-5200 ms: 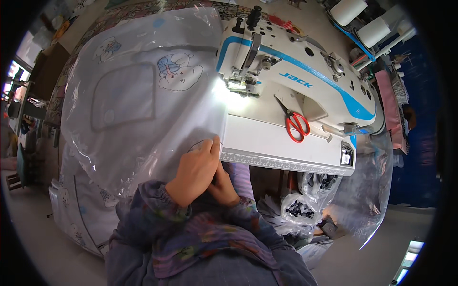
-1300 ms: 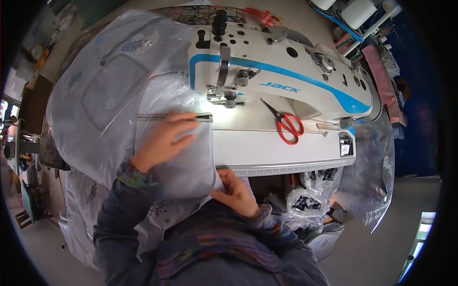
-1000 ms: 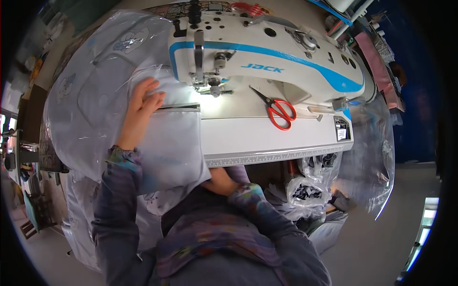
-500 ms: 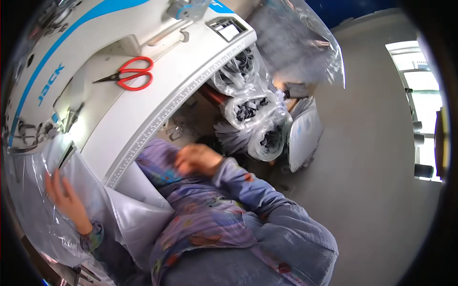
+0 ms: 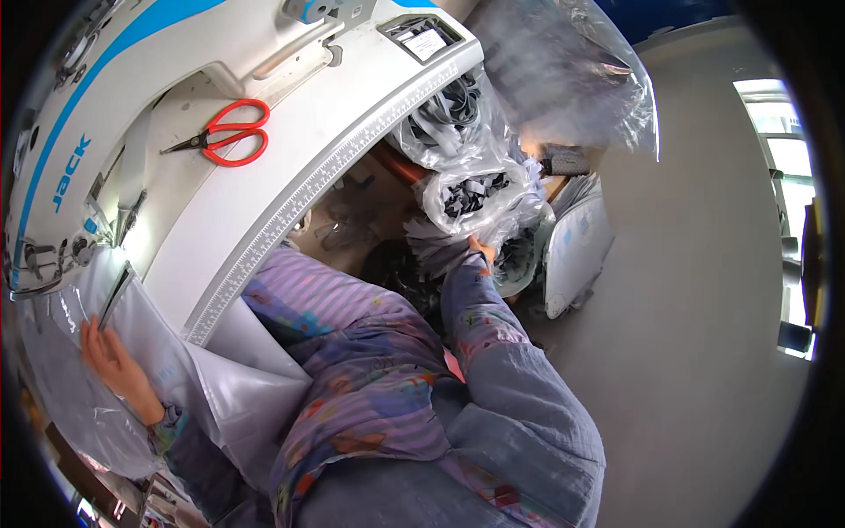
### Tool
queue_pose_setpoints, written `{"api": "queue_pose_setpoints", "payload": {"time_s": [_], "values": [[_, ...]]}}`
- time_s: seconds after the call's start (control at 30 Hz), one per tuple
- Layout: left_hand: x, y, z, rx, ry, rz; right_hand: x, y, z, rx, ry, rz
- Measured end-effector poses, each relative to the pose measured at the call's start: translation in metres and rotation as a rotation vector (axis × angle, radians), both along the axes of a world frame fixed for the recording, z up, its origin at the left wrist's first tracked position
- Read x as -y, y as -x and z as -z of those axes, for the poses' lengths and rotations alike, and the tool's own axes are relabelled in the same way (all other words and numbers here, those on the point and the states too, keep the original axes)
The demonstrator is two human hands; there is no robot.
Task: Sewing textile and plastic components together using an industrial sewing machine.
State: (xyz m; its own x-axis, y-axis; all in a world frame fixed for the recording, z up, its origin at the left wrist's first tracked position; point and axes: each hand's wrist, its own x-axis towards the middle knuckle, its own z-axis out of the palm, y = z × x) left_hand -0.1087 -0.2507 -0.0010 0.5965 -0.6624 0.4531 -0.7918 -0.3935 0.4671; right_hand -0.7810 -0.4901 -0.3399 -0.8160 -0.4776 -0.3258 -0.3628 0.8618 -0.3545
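Observation:
My left hand [image 5: 119, 370] lies with fingers stretched out on a shiny silver-grey sheet [image 5: 251, 383]. The sheet runs under the needle area of a white sewing machine [image 5: 75, 132] with a blue stripe. A narrow dark strip [image 5: 114, 297] lies on it just beyond my fingertips. My right hand [image 5: 481, 249] reaches far to the right, against a fanned bundle of grey strips [image 5: 436, 251] beside clear plastic bags. Its fingers are mostly hidden, so a grip cannot be made out. Red-handled scissors [image 5: 236, 132] rest on the machine bed.
A printed ruler [image 5: 295, 216] follows the curved front edge of the machine bed. Clear bags of dark and grey strips [image 5: 475, 194] stand beyond it. A stack of pale flat pieces [image 5: 576, 251] leans right of them. Clear plastic sheeting [image 5: 572, 70] hangs at the far side.
My right hand has moved from above my lap out to the right, to the grey strips by the bags. My left hand stays on the sheet; the view has shifted slightly.

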Motion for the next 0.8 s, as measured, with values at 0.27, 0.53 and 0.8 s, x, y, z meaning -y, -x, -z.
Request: {"api": "queue_pose_setpoints", "payload": {"time_s": [0.27, 0.53, 0.8], "values": [[0.001, -0.001, 0.000, 0.064, -0.043, 0.008, -0.037, 0.006, -0.032, -0.005, 0.155, -0.322], [0.043, 0.117, -0.055, 0.233, -0.162, 0.512, -0.110, -0.197, -0.232, 0.458, 0.456, -1.028], [0.085, 0.187, -0.091, -0.597, -0.429, 0.824, -0.059, -0.280, -0.411, 1.028, 0.375, -1.675]]}}
